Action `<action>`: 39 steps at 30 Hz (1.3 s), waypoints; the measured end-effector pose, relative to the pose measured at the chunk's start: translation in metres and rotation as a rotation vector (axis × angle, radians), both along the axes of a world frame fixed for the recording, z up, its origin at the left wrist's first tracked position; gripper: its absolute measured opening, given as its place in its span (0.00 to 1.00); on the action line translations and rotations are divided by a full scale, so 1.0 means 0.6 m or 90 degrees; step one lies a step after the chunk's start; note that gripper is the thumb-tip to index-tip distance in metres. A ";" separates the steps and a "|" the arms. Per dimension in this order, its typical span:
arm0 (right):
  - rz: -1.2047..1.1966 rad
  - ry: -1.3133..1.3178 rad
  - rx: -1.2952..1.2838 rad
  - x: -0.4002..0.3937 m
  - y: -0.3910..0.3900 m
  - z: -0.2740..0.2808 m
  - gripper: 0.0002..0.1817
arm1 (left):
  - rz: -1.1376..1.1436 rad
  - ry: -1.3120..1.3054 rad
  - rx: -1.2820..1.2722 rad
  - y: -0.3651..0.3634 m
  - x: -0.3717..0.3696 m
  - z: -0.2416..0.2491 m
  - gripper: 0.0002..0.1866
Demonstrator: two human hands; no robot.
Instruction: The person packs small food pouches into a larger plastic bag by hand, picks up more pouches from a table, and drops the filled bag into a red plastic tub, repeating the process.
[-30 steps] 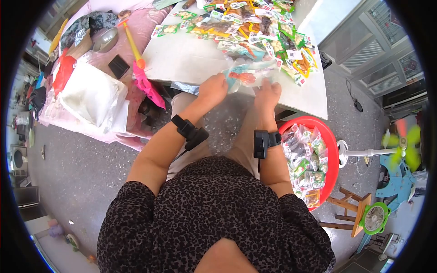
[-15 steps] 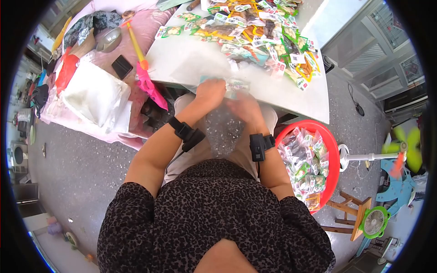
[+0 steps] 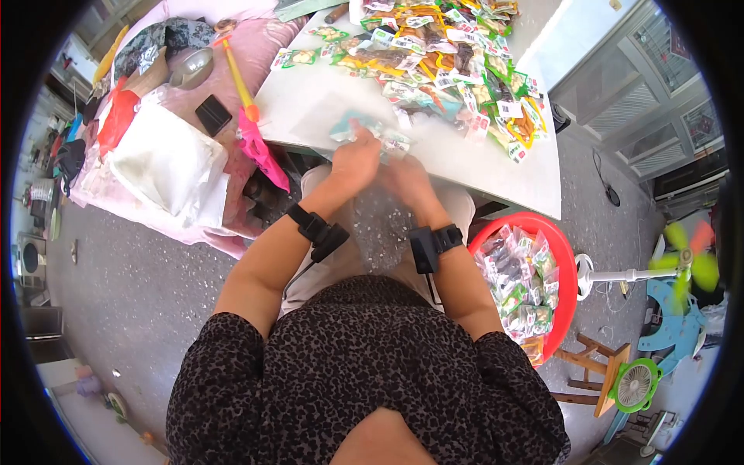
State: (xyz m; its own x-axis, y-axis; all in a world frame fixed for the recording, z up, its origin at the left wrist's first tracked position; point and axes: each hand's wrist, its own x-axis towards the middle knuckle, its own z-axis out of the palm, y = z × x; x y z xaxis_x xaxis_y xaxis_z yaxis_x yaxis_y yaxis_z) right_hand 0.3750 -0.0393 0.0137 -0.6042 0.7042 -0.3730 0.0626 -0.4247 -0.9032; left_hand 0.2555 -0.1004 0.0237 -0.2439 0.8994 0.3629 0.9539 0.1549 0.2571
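My left hand (image 3: 358, 157) is at the front edge of the white table, its fingers closed on a clear plastic packet (image 3: 394, 138) with pale blue-green parts. What the packet contains is too blurred to make out. Close beside it on the right, my right hand (image 3: 408, 180) is smeared by motion near the packet's lower edge, and its fingers do not show clearly. Beyond both hands lies a heap of sealed food packets (image 3: 434, 58) with green, yellow and white labels, spread over the back of the white table (image 3: 310, 101).
A red tub (image 3: 568, 279) full of packets stands on the floor at my right. Further right are a wooden stool (image 3: 604, 380), a small green fan (image 3: 637, 385) and a larger spinning fan (image 3: 686, 260). A pink-covered surface (image 3: 256, 46) at left carries a white bag (image 3: 167, 159).
My left hand has turned slightly, with a finger now showing over the packet. My right hand has shifted a little left and remains blurred. The view has moved slightly.
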 end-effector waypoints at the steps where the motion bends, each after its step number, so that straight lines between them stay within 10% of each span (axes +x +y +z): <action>1: 0.026 -0.019 0.006 0.013 0.009 0.004 0.09 | 0.006 0.001 -0.001 0.000 -0.003 -0.006 0.09; 9: 0.056 0.023 0.172 -0.024 0.013 -0.014 0.05 | -0.062 -0.032 0.015 -0.004 0.005 0.015 0.06; 14: 0.094 0.088 -0.079 -0.061 0.021 0.002 0.06 | -0.089 -0.076 0.040 -0.002 -0.021 0.020 0.05; 18: 0.218 0.099 0.274 -0.048 0.032 0.009 0.07 | -0.030 -0.129 0.013 0.008 -0.033 0.014 0.07; 20: 0.161 -0.007 0.063 -0.032 0.037 0.037 0.09 | -0.033 -0.155 0.030 0.012 -0.043 -0.011 0.08; 28: -0.329 0.036 0.219 0.032 0.139 0.023 0.16 | 0.002 -0.187 0.030 0.014 -0.037 -0.022 0.08; 39: -0.066 0.225 0.141 -0.039 0.169 0.029 0.20 | 0.021 -0.161 0.002 0.019 -0.041 -0.040 0.08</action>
